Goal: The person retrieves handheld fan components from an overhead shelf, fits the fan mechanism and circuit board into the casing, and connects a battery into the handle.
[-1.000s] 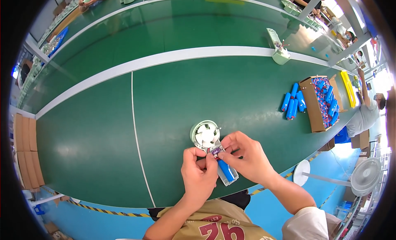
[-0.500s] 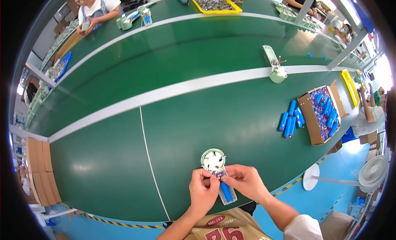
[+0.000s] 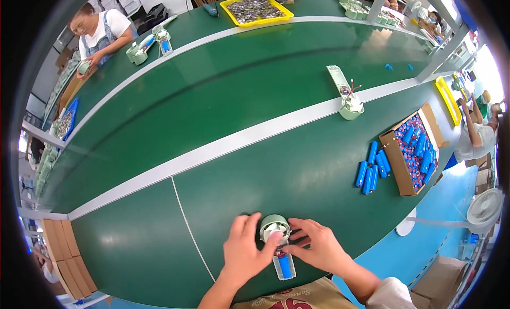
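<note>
While the small green fan (image 3: 274, 227) lies on the desk (image 3: 212, 123) near its front edge, we press both grips onto it: left hand (image 3: 245, 255) and right hand (image 3: 317, 246) pinching around the blue battery (image 3: 285, 266) in its handle. Next we likely need careful seating; 5 spare batteries (image 3: 371, 173) lie right.

Two hands, left hand (image 3: 245, 256) and right hand (image 3: 316, 249); one round pale-green fan part (image 3: 274, 227); five loose blue cells (image 3: 372, 166) near the bench's right edge; one cardboard box (image 3: 398, 168); two yellow trays (image 3: 256, 9).
</note>
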